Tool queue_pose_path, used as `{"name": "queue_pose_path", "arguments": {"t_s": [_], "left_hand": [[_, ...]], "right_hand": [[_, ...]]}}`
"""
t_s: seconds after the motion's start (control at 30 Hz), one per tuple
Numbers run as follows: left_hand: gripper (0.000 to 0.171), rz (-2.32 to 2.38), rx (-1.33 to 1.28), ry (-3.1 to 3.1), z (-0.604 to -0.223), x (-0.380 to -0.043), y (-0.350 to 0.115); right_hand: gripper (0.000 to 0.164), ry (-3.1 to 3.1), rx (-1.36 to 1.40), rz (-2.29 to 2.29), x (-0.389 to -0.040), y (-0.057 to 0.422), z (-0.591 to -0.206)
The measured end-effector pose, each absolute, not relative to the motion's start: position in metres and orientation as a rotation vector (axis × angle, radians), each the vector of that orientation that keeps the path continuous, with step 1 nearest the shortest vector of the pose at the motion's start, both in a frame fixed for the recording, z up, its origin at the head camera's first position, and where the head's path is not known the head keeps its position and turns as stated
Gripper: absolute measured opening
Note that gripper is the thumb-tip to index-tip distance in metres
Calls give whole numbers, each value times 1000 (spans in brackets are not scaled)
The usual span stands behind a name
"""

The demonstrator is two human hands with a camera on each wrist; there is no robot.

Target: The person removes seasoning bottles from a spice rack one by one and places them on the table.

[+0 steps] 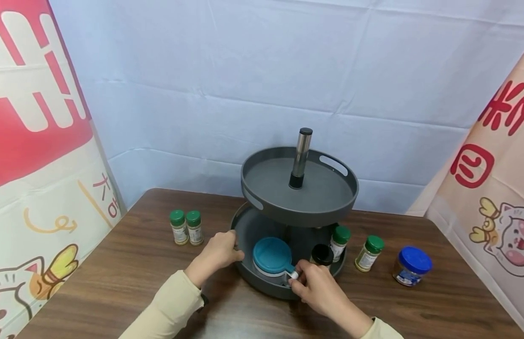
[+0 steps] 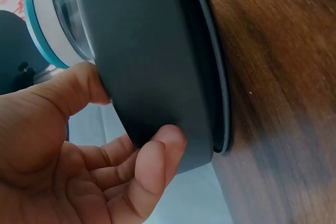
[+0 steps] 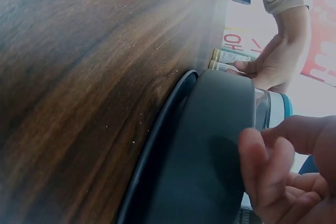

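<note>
A grey two-tier turntable organizer point(image 1: 300, 183) stands on the table. In its lower tray point(image 1: 262, 282) sits a clear jar with a teal lid point(image 1: 272, 254) and a white collar. At that tray's left rim is my left hand point(image 1: 217, 252); the left wrist view shows its thumb point(image 2: 86, 82) on the rim and curled fingers against the outer wall. My right hand point(image 1: 317, 287), at the front right rim, pinches the jar's small white-tipped handle point(image 1: 293, 275). Its fingertips point(image 3: 253, 142) overlap the tray's edge, hiding the exact contact. Beside it are a black-lidded jar point(image 1: 322, 254) and a green-capped spice bottle point(image 1: 339, 242).
Two green-capped spice bottles point(image 1: 186, 228) stand left of the organizer. To its right are another green-capped bottle point(image 1: 369, 254) and a blue-lidded jar point(image 1: 412, 266). A steel post point(image 1: 302, 153) rises from the upper tray. Cloth point(image 1: 202, 94) hangs behind the table.
</note>
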State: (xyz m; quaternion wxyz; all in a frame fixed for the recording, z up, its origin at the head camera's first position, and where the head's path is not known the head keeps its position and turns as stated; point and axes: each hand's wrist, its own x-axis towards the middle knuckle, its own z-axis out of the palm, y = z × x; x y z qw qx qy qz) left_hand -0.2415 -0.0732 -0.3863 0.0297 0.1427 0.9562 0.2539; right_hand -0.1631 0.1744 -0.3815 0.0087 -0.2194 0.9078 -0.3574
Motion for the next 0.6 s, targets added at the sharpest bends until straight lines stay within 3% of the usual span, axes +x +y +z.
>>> {"name": "queue_pose_path", "arguments": {"t_s": [0.6], "left_hand": [[15,817,535,2917,-386,-242,-77]], "right_hand": [[8,2697,-578,-1286,-162,180,-385]]}}
